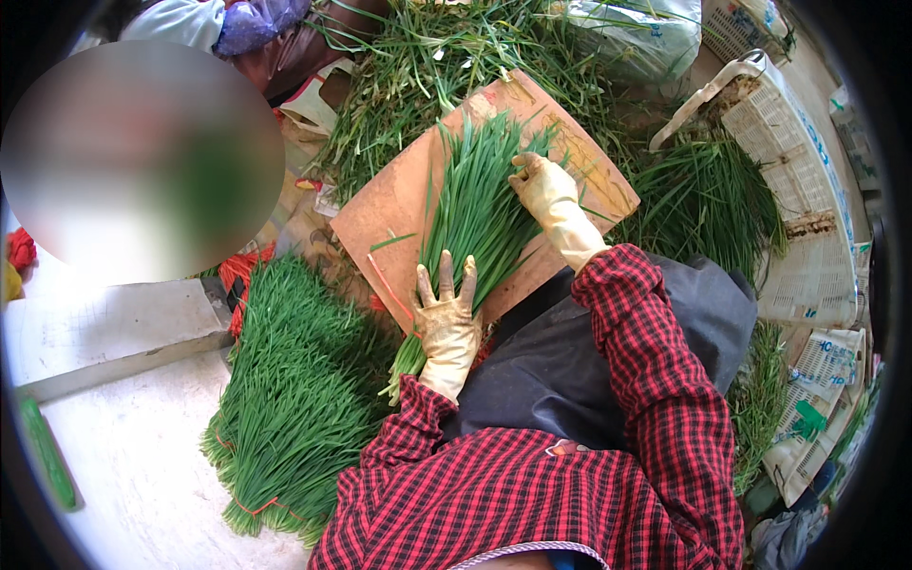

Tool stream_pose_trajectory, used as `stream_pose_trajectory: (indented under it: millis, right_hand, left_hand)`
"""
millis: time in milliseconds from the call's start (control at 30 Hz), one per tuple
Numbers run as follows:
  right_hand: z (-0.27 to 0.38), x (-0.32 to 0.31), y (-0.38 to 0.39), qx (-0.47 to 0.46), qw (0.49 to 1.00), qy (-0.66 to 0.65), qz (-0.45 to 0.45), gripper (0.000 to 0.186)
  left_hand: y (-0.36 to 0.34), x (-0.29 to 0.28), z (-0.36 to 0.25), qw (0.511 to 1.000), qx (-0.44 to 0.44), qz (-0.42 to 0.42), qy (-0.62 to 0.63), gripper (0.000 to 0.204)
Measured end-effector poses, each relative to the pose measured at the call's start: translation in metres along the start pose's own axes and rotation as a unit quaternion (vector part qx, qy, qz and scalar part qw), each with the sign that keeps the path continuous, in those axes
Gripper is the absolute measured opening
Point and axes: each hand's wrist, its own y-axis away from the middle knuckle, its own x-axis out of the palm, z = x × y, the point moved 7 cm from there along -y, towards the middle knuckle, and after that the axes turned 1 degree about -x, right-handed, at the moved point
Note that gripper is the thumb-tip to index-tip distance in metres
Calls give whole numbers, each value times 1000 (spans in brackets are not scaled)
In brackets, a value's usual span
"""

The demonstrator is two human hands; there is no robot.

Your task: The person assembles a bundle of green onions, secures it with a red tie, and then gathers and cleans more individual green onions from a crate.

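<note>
A bundle of long green leaves [472, 199] lies lengthwise on a tan board [380, 218], its pale stalk ends poking out at the lower left. My left hand [446, 318], in a cream rubber glove, rests across the lower bundle with fingers stretched out. My right hand [546, 195], gloved alike, is curled at the bundle's upper right edge, thumb and fingers together; what they pinch is too small to make out. A thin red strip shows on the board beside my left hand.
Tied leaf bundles [285, 399] pile at left beside a pale ledge [104, 332] and red ties [242, 275]. Loose leaves [380, 66] heap behind the board. More greens [703, 199] and white slotted crates [788, 209] stand right. A plastic bag [627, 33] sits at back.
</note>
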Motion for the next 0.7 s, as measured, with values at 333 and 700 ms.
stream_pose_trajectory:
  millis: [333, 700]
  right_hand:
    - [39, -9, 9, -88, 988, 106, -64, 31]
    - [25, 9, 1, -62, 981, 181, -12, 20]
  left_hand:
    - [1, 1, 0, 1000, 0, 8, -21, 96]
    - [0, 0, -2, 1000, 1, 8, -19, 98]
